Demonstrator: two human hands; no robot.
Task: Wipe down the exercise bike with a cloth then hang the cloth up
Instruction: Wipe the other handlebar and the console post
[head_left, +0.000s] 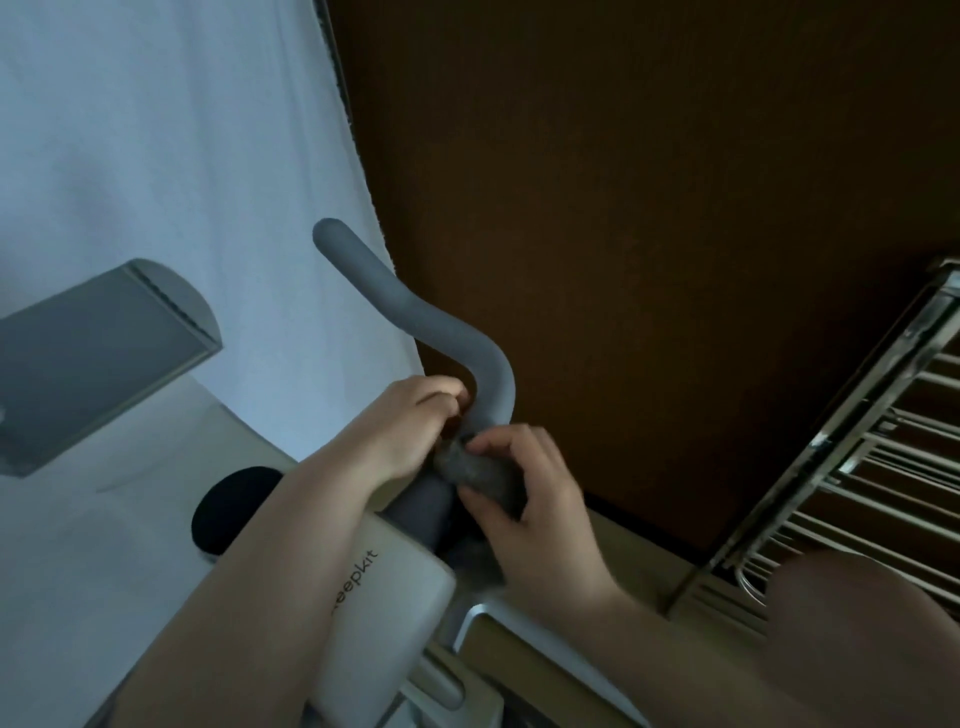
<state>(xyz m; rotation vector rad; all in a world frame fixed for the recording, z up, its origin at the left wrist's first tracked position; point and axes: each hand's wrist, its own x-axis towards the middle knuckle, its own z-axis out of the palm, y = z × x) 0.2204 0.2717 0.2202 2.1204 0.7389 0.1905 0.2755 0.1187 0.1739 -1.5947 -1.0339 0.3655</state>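
Observation:
The exercise bike's grey curved handlebar (415, 312) rises from the white bike body (384, 587) at the centre. My right hand (530, 493) grips a bunched dark grey cloth (478, 475) pressed at the base of the handlebar. Just to the left, my left hand (415, 421) has its fingers curled against the handlebar's lower bend; whether it holds the bar or a piece of the cloth is hidden. A black round knob (228, 509) sits on the bike to the left of my forearm.
A grey tilted screen or console (98, 353) stands at the left. White curtain (182, 156) hangs behind it, dark brown wall (649, 208) to the right. A metal wire rack (857, 457) stands at the far right.

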